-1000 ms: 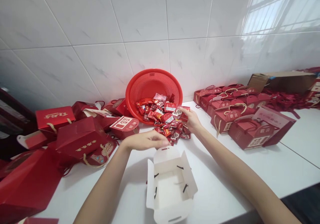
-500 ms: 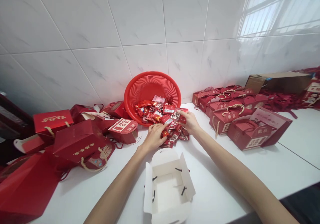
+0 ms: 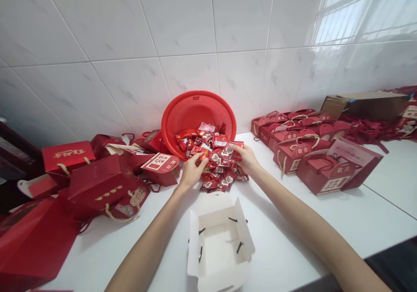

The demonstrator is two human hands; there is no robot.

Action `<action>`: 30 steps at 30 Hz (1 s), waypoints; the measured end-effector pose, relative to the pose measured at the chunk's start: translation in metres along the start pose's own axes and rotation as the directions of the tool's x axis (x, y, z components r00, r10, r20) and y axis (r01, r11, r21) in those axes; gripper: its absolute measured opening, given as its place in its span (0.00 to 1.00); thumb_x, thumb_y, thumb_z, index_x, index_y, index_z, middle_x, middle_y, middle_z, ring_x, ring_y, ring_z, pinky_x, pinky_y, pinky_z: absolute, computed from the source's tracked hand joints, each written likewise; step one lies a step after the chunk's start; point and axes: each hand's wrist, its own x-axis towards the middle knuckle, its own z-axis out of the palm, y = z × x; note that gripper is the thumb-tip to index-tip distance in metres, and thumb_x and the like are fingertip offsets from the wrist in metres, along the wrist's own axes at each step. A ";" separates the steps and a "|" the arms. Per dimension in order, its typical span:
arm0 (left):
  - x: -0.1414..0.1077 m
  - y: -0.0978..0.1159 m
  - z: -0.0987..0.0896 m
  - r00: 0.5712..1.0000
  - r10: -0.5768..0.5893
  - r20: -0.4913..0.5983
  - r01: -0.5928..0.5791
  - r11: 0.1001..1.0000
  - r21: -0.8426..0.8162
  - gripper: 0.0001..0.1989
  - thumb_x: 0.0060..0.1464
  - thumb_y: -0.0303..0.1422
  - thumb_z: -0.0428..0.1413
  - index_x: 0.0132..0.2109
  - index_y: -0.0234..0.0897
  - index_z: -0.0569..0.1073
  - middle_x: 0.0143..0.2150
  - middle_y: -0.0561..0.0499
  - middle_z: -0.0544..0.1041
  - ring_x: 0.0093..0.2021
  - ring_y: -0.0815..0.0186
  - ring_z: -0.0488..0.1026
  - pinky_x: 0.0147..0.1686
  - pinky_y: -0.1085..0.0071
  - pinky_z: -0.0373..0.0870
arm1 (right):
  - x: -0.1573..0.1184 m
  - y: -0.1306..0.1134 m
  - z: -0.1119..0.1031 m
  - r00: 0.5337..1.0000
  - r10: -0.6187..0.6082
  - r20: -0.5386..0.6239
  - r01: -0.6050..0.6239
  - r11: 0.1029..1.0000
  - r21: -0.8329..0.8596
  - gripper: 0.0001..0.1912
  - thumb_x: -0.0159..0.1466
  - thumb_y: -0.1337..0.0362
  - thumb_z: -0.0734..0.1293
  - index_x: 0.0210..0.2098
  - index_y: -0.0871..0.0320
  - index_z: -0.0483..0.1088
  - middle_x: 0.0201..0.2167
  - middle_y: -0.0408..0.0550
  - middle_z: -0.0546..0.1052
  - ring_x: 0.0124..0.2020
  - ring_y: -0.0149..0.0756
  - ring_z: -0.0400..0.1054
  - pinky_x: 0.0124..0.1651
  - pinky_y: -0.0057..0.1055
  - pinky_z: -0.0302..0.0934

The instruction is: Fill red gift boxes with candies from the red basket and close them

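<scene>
A red plastic basket (image 3: pixel 198 103) leans on its side against the tiled wall, with red-wrapped candies (image 3: pixel 226 180) inside it and spilled out in front. At the basket's mouth, my left hand (image 3: pixel 193 169) pinches a small red and gold candy. My right hand (image 3: pixel 245 158) is closed on a red candy packet (image 3: pixel 237 146) at the right of the pile. Nearer to me stands an open box (image 3: pixel 220 248), white inside with dark cord ends through its walls and nothing in it.
Red gift boxes (image 3: pixel 97 181) are heaped on the left. Rows of closed red boxes (image 3: pixel 301 153) stand on the right of the white table (image 3: pixel 276 235), with a cardboard box (image 3: pixel 365 103) and dark red ribbons (image 3: pixel 368 129) behind.
My left hand has moved slightly left and up off the front of the pile, uncovering more packets there. My right hand has barely moved.
</scene>
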 end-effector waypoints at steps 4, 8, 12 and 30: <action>0.001 -0.003 -0.002 1.000 -0.031 0.000 0.031 0.999 -0.040 0.22 0.54 0.45 0.55 0.48 0.35 0.78 0.45 0.43 0.83 0.43 0.54 0.79 0.45 0.62 0.73 | -0.001 0.003 0.001 1.000 0.002 0.021 -0.002 1.000 -0.012 0.17 0.45 0.60 0.79 0.31 0.57 0.74 0.28 0.43 0.80 0.24 0.31 0.71 0.24 0.25 0.61; 0.002 -0.007 -0.003 0.999 -0.046 0.004 0.046 0.994 -0.101 0.19 0.54 0.45 0.54 0.46 0.37 0.77 0.42 0.47 0.83 0.41 0.58 0.78 0.42 0.66 0.71 | -0.005 0.004 0.001 0.999 0.009 0.045 -0.008 1.000 -0.028 0.19 0.41 0.60 0.80 0.30 0.57 0.75 0.28 0.43 0.80 0.26 0.32 0.71 0.26 0.25 0.63; 0.002 -0.009 -0.004 0.997 -0.078 0.000 0.077 0.993 -0.089 0.19 0.54 0.44 0.55 0.47 0.38 0.77 0.42 0.46 0.82 0.41 0.57 0.78 0.43 0.65 0.71 | -0.007 0.006 0.002 0.996 -0.002 0.085 0.005 0.999 -0.035 0.19 0.41 0.60 0.81 0.30 0.57 0.75 0.29 0.43 0.81 0.28 0.33 0.73 0.29 0.26 0.64; 0.006 -0.016 -0.007 0.977 -0.212 0.003 0.200 0.918 -0.342 0.20 0.45 0.46 0.62 0.41 0.37 0.75 0.33 0.50 0.80 0.34 0.61 0.78 0.36 0.68 0.72 | -0.008 0.008 0.001 0.993 0.073 0.089 -0.069 0.997 -0.044 0.13 0.49 0.63 0.79 0.32 0.57 0.75 0.30 0.44 0.82 0.25 0.34 0.74 0.26 0.27 0.67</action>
